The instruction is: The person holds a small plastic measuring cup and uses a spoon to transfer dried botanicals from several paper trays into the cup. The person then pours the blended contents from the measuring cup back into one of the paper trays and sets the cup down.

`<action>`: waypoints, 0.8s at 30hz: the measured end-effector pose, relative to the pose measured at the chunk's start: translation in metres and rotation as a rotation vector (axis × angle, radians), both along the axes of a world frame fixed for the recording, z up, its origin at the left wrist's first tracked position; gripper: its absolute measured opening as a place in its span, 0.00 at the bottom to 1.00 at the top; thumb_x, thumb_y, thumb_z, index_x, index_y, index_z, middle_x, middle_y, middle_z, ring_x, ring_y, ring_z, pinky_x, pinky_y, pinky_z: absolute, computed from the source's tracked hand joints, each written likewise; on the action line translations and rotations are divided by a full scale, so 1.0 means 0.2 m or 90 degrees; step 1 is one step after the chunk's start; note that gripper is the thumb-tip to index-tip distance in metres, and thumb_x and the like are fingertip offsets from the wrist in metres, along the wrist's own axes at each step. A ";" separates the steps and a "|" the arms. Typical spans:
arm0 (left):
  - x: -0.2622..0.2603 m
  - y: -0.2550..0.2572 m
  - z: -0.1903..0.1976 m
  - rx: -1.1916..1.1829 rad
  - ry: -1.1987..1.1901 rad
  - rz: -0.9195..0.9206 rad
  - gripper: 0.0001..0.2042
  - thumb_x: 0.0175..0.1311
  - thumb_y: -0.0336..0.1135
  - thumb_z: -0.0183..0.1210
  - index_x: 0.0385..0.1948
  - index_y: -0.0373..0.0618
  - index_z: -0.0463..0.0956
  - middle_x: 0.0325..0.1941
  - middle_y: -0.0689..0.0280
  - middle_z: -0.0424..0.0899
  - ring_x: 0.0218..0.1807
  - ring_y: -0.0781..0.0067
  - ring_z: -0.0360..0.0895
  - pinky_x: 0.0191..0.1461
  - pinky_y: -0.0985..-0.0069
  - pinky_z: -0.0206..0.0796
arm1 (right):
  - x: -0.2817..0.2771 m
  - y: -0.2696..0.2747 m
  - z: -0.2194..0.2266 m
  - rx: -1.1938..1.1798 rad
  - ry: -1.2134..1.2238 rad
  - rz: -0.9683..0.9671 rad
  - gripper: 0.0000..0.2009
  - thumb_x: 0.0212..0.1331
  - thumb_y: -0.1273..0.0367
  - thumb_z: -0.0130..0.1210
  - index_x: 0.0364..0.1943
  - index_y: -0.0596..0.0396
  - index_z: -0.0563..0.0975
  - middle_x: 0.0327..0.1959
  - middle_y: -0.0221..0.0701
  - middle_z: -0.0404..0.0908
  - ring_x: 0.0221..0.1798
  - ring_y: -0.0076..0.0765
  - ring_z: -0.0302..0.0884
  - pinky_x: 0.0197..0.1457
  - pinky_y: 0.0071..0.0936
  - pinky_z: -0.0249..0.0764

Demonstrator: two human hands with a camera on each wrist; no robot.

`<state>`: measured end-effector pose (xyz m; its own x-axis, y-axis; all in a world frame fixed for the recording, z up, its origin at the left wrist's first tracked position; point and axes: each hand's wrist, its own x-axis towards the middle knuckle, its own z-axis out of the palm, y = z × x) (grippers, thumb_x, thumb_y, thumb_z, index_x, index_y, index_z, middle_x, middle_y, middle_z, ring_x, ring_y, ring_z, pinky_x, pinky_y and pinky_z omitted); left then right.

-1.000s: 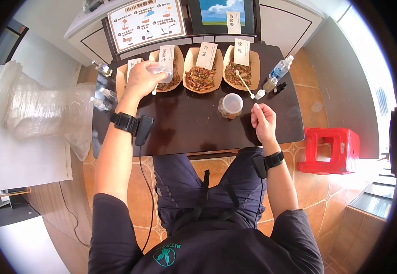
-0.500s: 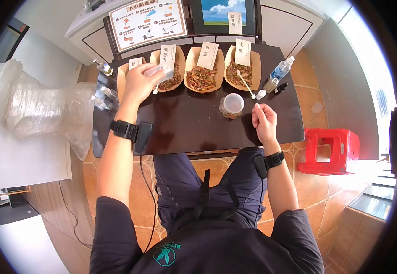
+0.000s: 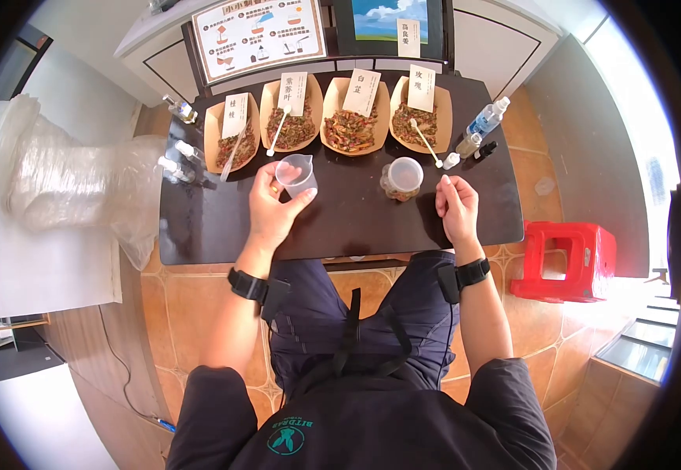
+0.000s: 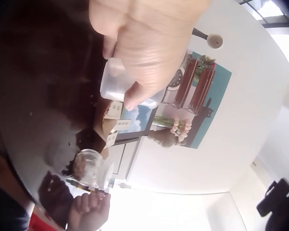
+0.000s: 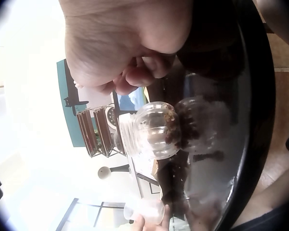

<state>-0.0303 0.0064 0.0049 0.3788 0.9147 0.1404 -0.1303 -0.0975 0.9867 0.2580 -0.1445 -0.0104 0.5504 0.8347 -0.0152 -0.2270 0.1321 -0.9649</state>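
Note:
Curled around a clear plastic cup, the left hand holds it above the near left of the dark table; in the left wrist view the hand has its thumb along the cup. Right of centre stands a clear ribbed jar with dried pieces low inside, seen also as the jar in the right wrist view. The right hand rests beside the jar with fingers curled and nothing visible in them; the right wrist view shows its curled fingers.
Paper trays of dried plant bits with labels line the back, some with a white spoon or stick. Small bottles stand at the left, a spray bottle and others at the right. A red stool is on the floor.
The left hand has moved from over the left trays down toward the person, carrying the cup, which now sits more upright. The leftmost tray and its label are uncovered. The right hand has barely moved.

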 end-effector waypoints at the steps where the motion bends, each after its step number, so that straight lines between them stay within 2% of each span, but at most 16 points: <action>1: 0.02 -0.02 -0.02 0.008 -0.007 0.011 0.28 0.49 0.21 0.72 0.51 0.40 0.65 0.51 0.61 0.75 0.57 0.71 0.76 0.63 0.72 0.68 | 0.00 0.00 0.00 -0.001 -0.001 0.001 0.12 0.70 0.65 0.54 0.29 0.58 0.75 0.17 0.22 0.70 0.17 0.14 0.62 0.20 0.14 0.56; 3: 0.05 -0.04 -0.05 0.032 0.033 0.021 0.27 0.50 0.18 0.70 0.49 0.43 0.64 0.52 0.60 0.75 0.58 0.68 0.76 0.63 0.69 0.70 | 0.00 0.00 0.00 0.000 -0.003 0.000 0.12 0.70 0.65 0.54 0.29 0.58 0.75 0.17 0.22 0.70 0.17 0.15 0.61 0.20 0.14 0.56; 7: 0.09 -0.06 -0.08 0.114 0.075 0.090 0.27 0.47 0.22 0.74 0.45 0.43 0.64 0.49 0.60 0.77 0.54 0.70 0.76 0.62 0.71 0.68 | 0.01 0.00 0.00 0.008 0.001 -0.003 0.12 0.70 0.65 0.54 0.29 0.58 0.75 0.17 0.23 0.70 0.17 0.15 0.61 0.19 0.14 0.56; 9: 0.10 -0.06 -0.07 0.154 0.179 0.131 0.29 0.45 0.26 0.76 0.45 0.42 0.64 0.48 0.60 0.78 0.54 0.69 0.76 0.61 0.71 0.67 | 0.00 0.00 0.00 0.008 0.001 -0.003 0.12 0.70 0.65 0.54 0.29 0.58 0.75 0.17 0.23 0.70 0.17 0.15 0.61 0.19 0.14 0.56; 15: 0.11 -0.07 -0.08 0.190 0.229 0.160 0.31 0.42 0.31 0.79 0.45 0.42 0.64 0.45 0.62 0.78 0.49 0.72 0.74 0.59 0.71 0.66 | 0.01 0.00 -0.01 0.005 0.001 -0.004 0.12 0.70 0.66 0.53 0.29 0.58 0.75 0.16 0.24 0.69 0.16 0.16 0.60 0.18 0.14 0.55; 24: 0.10 -0.09 -0.04 0.228 0.291 0.187 0.31 0.42 0.35 0.79 0.47 0.41 0.69 0.45 0.61 0.80 0.48 0.68 0.77 0.56 0.69 0.69 | 0.01 0.00 -0.02 0.001 -0.008 -0.015 0.12 0.71 0.66 0.52 0.29 0.56 0.75 0.16 0.23 0.69 0.16 0.15 0.59 0.18 0.13 0.55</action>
